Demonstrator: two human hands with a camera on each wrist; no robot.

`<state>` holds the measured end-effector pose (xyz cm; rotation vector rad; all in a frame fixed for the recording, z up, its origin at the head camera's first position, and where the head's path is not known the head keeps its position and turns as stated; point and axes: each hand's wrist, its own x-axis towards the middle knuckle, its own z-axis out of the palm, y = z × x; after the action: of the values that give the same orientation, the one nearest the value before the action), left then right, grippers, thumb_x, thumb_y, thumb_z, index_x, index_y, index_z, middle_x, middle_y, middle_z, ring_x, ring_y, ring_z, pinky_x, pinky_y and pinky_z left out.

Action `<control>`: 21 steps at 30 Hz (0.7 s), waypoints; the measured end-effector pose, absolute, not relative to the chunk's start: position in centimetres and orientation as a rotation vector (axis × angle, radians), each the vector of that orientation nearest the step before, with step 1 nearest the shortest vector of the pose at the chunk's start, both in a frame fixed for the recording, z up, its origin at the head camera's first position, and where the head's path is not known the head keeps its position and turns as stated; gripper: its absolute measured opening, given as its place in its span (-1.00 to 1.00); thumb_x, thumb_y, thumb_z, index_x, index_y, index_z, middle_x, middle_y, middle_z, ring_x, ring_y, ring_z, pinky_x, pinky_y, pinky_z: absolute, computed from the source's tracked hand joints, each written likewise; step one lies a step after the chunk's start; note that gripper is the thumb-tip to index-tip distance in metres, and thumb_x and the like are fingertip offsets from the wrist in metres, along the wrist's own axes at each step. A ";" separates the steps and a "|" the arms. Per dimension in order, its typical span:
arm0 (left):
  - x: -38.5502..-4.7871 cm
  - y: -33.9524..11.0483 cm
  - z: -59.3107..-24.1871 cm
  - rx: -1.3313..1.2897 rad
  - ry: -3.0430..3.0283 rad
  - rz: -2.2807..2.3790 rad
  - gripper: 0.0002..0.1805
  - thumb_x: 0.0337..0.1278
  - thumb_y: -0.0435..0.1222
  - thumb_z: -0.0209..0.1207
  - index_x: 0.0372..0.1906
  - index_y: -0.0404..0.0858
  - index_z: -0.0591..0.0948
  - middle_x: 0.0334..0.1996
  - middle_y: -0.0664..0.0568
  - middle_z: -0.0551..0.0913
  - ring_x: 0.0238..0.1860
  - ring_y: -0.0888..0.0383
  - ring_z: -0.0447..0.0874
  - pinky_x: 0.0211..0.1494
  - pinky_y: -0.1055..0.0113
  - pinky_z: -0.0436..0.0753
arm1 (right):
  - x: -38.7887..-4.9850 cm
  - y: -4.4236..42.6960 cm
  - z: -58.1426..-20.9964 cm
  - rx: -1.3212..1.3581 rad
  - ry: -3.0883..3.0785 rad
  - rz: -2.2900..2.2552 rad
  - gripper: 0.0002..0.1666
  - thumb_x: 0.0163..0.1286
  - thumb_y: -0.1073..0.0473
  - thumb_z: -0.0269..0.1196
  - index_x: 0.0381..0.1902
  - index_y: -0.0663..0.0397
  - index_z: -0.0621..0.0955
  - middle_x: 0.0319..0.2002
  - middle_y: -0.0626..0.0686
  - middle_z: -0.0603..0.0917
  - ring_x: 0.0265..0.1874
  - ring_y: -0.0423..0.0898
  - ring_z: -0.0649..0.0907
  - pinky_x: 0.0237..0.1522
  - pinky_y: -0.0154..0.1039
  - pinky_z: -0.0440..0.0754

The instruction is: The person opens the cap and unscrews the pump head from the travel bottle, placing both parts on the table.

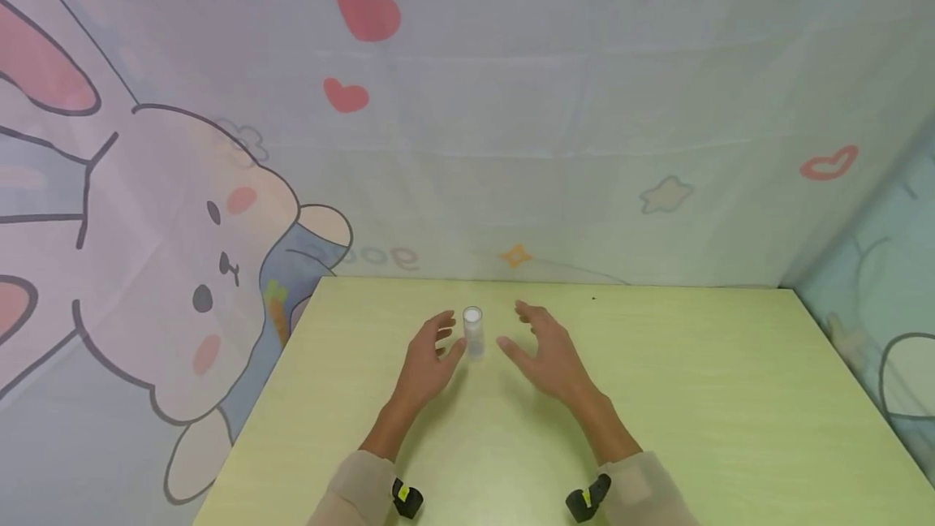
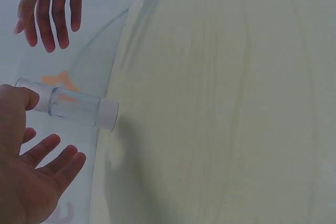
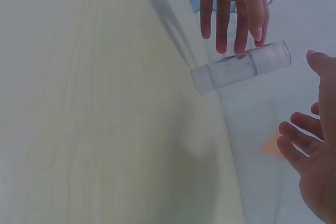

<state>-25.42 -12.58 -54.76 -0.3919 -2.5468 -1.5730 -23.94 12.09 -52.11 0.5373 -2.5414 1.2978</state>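
A small clear cylindrical bottle [image 1: 474, 333] with whitish ends stands upright on the table, between the two hands. My left hand [image 1: 429, 364] is at its left side, thumb and fingers spread apart and loosely bent. In the left wrist view the thumb overlaps one end of the bottle [image 2: 76, 106]; whether it touches cannot be told. To the right of the bottle, with a gap between, my right hand [image 1: 551, 355] hovers with its thumb apart from its fingers and nothing held. The right wrist view shows the bottle [image 3: 241, 67] between both hands.
The pale yellow-green table [image 1: 716, 396] has its back edge against a fabric backdrop [image 1: 511, 104] printed with hearts and a rabbit. A tiny dark speck [image 1: 594, 298] lies near that edge. Black wrist cameras are at both sleeves [image 1: 646, 489].
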 end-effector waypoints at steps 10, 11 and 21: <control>-25.3 -12.0 -55.4 -0.405 -2.540 -1.621 -0.41 0.58 -0.19 0.20 0.54 -0.22 0.37 0.36 -0.10 0.56 0.36 -0.19 0.57 0.33 -0.06 0.65 | -23.9 10.7 -53.3 0.556 -2.480 1.393 -0.24 0.51 -0.06 0.39 0.49 0.19 0.45 0.37 0.20 0.58 0.28 0.16 0.62 0.23 0.13 0.68; -25.3 -12.0 -55.4 -0.411 -2.537 -1.608 -0.42 0.57 -0.20 0.21 0.54 -0.24 0.38 0.35 -0.12 0.57 0.35 -0.20 0.58 0.32 -0.08 0.66 | -23.9 10.6 -53.4 0.561 -2.477 1.394 -0.25 0.51 -0.05 0.39 0.48 0.20 0.45 0.36 0.20 0.58 0.27 0.17 0.63 0.22 0.12 0.69; -25.6 -11.9 -55.4 -0.405 -2.517 -1.539 -0.50 0.52 -0.22 0.28 0.43 -0.24 0.49 0.29 -0.16 0.61 0.31 -0.23 0.61 0.29 -0.08 0.68 | -24.5 9.6 -54.2 0.588 -2.440 1.425 -0.38 0.51 0.12 0.41 0.38 0.30 0.52 0.24 0.27 0.65 0.18 0.15 0.69 0.17 0.02 0.73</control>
<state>-25.57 -11.88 -55.41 -0.4050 -2.5175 -1.5391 -24.48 9.60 -54.22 0.5880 -2.4400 1.4252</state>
